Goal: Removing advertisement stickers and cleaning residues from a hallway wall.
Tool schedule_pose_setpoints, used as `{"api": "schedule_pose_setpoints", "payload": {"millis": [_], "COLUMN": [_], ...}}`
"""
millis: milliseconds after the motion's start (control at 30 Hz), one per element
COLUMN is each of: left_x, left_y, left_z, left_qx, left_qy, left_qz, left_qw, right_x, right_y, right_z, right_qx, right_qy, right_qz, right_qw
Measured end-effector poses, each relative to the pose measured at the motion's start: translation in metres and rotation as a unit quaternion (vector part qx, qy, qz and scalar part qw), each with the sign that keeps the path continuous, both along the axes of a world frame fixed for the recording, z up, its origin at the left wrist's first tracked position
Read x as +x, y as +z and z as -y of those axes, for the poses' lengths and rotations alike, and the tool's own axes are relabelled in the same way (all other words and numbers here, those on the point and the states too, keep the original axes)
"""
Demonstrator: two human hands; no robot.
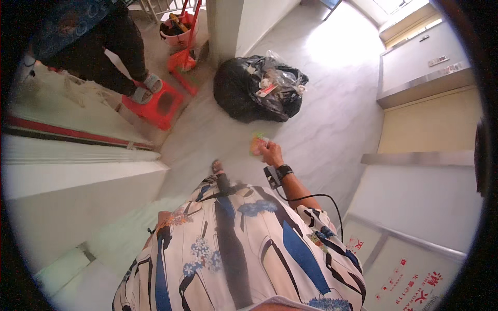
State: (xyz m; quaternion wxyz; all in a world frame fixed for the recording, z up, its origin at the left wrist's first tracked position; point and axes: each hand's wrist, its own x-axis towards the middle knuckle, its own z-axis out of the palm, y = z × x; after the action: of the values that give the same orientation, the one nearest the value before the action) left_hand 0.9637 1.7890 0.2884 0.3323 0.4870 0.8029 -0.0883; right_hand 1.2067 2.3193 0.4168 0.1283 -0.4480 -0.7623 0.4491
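Note:
My right hand (273, 154) pinches a small orange, pink and green packet (258, 144) between thumb and fingers. It is held out over the floor, apart from a black plastic garbage bag (243, 93) that lies beyond it. Clear plastic and a piece of red-and-white litter (266, 91) show in the bag's mouth. A dark strap with a grey device (273, 177) is on my right wrist, and a black cable runs back from it. Only a bit of my left hand (164, 218) appears beside my printed shirt; its fingers are hidden.
Another person's sandalled feet (148, 89) rest on a red plastic stool (157, 109) at the left. Behind it are a red long-handled dustpan (181, 60) and a pink bucket (179, 37) with things inside. Fire hydrant cabinet panels (412, 268) line the right wall.

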Motion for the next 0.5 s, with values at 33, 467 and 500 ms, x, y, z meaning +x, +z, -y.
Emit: {"api": "schedule_pose_setpoints", "payload": {"millis": [33, 467, 500], "left_x": [-0.005, -0.035, -0.027], "left_y": [-0.004, 0.119, 0.109], "left_z": [-0.006, -0.163, -0.149], "left_qx": [0.006, 0.158, 0.124], "left_qy": [-0.007, 0.65, 0.663], "left_qz": [-0.005, 0.263, 0.278], "left_qw": [1.0, 0.695, 0.684], "right_x": [-0.001, -0.103, -0.107], "right_y": [0.004, 0.062, 0.053], "right_z": [-0.013, -0.293, -0.32], "right_qx": [0.004, 0.161, 0.172], "right_qy": [0.003, -0.024, -0.035], "right_qz": [0.002, 0.034, 0.063], "right_qw": [1.0, 0.986, 0.982]}}
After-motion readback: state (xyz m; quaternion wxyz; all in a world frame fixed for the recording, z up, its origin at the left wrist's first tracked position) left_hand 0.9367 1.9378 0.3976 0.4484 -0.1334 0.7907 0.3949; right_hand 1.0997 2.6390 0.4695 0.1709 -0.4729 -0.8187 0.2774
